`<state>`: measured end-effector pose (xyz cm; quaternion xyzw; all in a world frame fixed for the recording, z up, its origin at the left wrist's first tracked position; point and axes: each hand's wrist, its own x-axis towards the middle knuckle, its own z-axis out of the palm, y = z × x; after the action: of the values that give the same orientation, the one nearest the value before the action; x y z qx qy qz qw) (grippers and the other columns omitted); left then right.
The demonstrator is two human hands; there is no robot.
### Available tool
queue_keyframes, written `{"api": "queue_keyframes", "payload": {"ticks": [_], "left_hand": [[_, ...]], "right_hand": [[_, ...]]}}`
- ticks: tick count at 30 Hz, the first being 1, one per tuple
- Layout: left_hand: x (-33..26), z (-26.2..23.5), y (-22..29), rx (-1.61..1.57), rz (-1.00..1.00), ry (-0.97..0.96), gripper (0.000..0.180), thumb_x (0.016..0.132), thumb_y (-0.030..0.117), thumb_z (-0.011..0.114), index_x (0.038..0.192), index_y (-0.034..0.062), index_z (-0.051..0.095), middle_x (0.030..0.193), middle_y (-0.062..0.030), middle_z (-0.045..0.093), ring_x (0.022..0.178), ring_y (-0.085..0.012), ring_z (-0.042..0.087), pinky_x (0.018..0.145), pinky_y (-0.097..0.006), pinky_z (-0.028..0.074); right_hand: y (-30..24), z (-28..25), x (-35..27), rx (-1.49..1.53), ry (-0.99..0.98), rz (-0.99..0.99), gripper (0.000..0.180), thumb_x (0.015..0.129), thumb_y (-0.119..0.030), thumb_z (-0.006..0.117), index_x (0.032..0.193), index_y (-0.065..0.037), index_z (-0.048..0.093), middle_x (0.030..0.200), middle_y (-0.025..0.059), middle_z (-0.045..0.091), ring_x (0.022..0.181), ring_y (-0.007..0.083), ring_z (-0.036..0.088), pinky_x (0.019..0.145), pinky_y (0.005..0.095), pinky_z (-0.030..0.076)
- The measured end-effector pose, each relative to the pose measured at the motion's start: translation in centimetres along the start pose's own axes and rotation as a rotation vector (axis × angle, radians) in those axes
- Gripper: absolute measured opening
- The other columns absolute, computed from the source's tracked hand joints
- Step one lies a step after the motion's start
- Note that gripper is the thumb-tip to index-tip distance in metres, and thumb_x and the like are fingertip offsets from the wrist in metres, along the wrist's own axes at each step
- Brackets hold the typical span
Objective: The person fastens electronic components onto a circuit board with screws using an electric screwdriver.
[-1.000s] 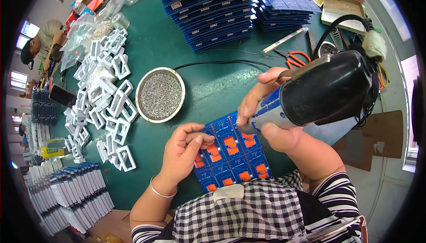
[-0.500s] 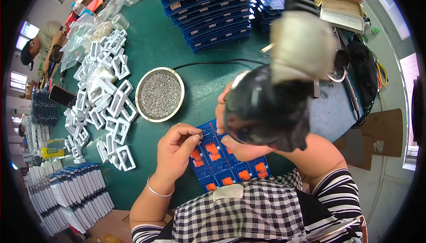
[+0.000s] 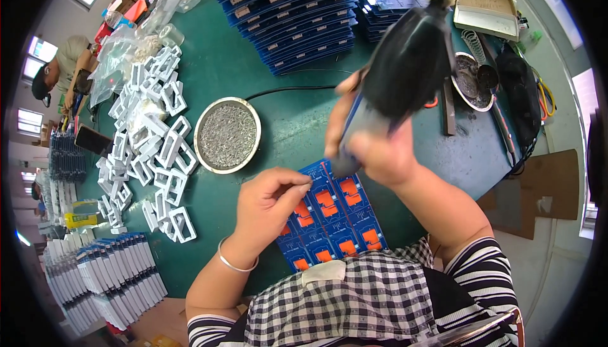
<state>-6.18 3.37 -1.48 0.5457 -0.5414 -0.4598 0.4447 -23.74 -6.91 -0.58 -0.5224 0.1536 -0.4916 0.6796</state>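
In my right hand (image 3: 394, 157) is an electric screwdriver (image 3: 408, 62), a black and grey tool blurred by motion. It leans with its lower end close to the upper edge of a blue circuit board panel (image 3: 339, 225) with orange cut-out areas. My left hand (image 3: 269, 204) is over the panel's left side, thumb and forefinger pinched together; whatever they hold is too small to make out. A round metal bowl (image 3: 201, 151) of small silvery screws (image 3: 228, 135) stands beyond my left hand. The panel's near edge lies against my checked apron.
White plastic frames (image 3: 168, 147) are heaped left of the bowl. Tall stacks of blue boards (image 3: 294, 24) stand at the far side. A second dish (image 3: 472, 81), an open box (image 3: 486, 16) and a soldering iron (image 3: 505, 133) lie right. Another person (image 3: 69, 62) works at far left.
My right hand has swung the screwdriver, its top end moving away from me and its lower end coming into view. My left hand has shifted slightly right over the panel, still pinched.
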Motion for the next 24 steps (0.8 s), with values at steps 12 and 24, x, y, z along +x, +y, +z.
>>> {"api": "queue_keyframes", "payload": {"ticks": [12,24], "left_hand": [[4.2,4.2,-1.6,0.696,0.369,-0.180,0.016,0.066,0.006,0.074,0.079,0.0095,0.065,0.080,-0.0031,0.059,0.078,-0.0225,0.054,0.071,-0.033,0.042],[5.2,5.0,0.3,1.014,0.449,-0.287,0.016,0.069,0.011,0.071,0.082,0.0115,0.062,0.081,-0.0013,0.056,0.077,-0.0229,0.051,0.069,-0.034,0.038]], "right_hand": [[-3.2,-4.9,-4.2,0.155,0.292,-0.399,0.063,0.079,-0.036,0.060,0.128,-0.005,0.036,0.076,0.0086,0.054,0.060,0.0200,0.058,0.057,0.0332,0.050],[-3.4,-4.1,-4.5,0.205,0.257,-0.402,0.062,0.078,-0.021,0.068,0.125,0.000,0.032,0.080,0.0135,0.057,0.070,0.0224,0.062,0.064,0.0319,0.053]]}}
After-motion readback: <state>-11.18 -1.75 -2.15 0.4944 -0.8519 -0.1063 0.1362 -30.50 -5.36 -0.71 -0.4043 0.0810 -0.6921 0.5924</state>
